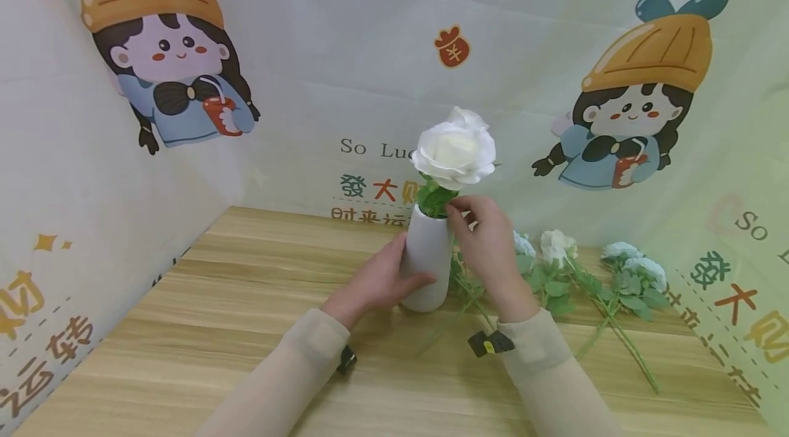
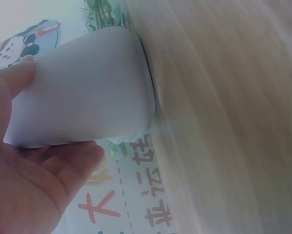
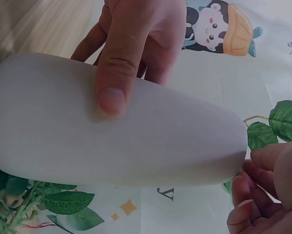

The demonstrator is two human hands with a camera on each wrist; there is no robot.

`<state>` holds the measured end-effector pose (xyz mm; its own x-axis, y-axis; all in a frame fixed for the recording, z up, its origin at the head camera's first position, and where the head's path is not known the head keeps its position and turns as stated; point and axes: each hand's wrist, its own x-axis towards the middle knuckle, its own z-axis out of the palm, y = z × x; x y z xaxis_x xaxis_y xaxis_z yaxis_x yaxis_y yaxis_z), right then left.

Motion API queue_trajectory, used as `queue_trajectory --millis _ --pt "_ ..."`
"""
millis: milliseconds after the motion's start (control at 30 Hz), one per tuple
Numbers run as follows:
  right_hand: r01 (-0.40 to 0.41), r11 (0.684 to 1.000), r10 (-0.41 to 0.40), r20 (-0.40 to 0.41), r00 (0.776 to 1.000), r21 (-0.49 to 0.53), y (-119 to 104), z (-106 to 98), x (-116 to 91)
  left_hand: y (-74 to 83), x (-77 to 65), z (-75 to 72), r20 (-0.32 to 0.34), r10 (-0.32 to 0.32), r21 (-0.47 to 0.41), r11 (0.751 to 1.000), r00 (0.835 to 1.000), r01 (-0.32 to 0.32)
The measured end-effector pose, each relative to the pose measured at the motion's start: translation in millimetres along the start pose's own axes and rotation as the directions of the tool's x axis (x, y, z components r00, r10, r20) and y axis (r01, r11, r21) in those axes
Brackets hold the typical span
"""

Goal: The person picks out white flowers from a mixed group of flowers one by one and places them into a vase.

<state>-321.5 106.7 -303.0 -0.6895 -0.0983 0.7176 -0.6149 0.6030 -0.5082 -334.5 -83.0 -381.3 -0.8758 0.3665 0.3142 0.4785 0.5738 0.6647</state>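
Vase stands on the table at twelve o'clock from me, and I take the clock round it as my head view shows it. Nearest to me, my sleeves come in at eight and four o'clock. At nine, my left hand grips the vase, thumb across its near side, fingers behind. At two, I have my right hand by the rim, fingers bent close to the leaves; I cannot tell whether they pinch one. A white rose rises from the mouth at twelve. Towards three lie loose flowers, white and pale blue, some stems crossed. Farthest back is a printed cloth, with cartoon figures at ten and two and a red pouch at twelve.
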Motion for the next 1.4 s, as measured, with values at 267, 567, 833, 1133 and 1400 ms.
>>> queue_trajectory --millis 267,567,833,1133,1400 --pt "0.026 0.999 -0.026 -0.010 1.000 -0.029 6 -8 0 -1.2 -0.5 -1.2 0.015 0.001 -0.028 1.000 1.000 -0.001" --pt "0.054 0.997 -0.053 0.015 0.998 -0.060 18 -17 -8 -1.9 -0.8 -0.1 0.016 -0.012 -0.018 1.000 1.000 0.012" --pt "0.010 0.985 -0.006 0.026 1.000 -0.174 43 -33 -16 -0.2 -1.7 -1.5 0.013 -0.020 0.003 1.000 1.000 0.020" --pt "-0.048 0.968 0.082 0.132 0.988 -0.245 77 -55 -25 0.6 -2.5 -3.1 0.028 -0.029 -0.002 1.000 0.999 0.029" --pt "-0.127 0.903 0.264 0.297 0.918 -0.410 99 -73 -27 0.0 -2.5 -2.7 0.024 -0.019 0.000 1.000 1.000 0.019"
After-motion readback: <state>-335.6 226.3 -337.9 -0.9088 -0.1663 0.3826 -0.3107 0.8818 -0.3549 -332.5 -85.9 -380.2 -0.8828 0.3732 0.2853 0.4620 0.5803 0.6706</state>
